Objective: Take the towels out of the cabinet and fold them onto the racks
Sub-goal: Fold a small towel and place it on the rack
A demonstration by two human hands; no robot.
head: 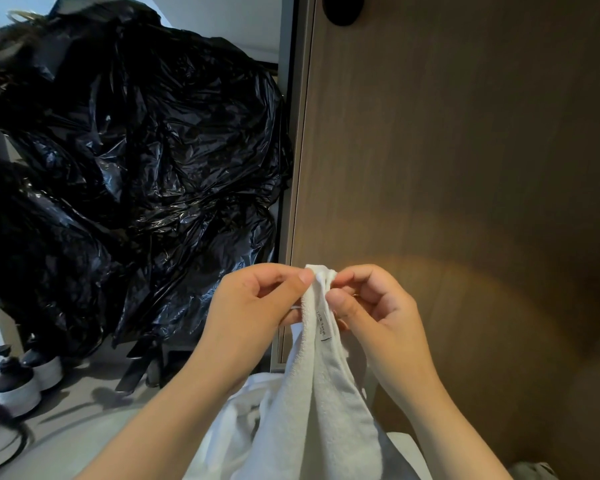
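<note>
**Towel pinched at its top edge by both hands**

The white towel (312, 393) hangs down from between the two hands, its bunched top edge caught at the fingertips. The left hand (253, 306) pinches it from one side, the right hand (371, 306) from the other, thumbs close together. It is plain white terry with a small sewn label (323, 323) just below the right thumb. Beyond the left hand lies crumpled black plastic (136, 168); behind the right hand stands a brown wooden panel (465, 150).

**One head-worn view**

A single wide-angle camera looks forward and down from the person's head; the left hand (253, 306) and right hand (378, 313) sit very near, low centre, pinching a towel (312, 393); a wooden panel (465, 150) fills the right, close ahead.
</note>
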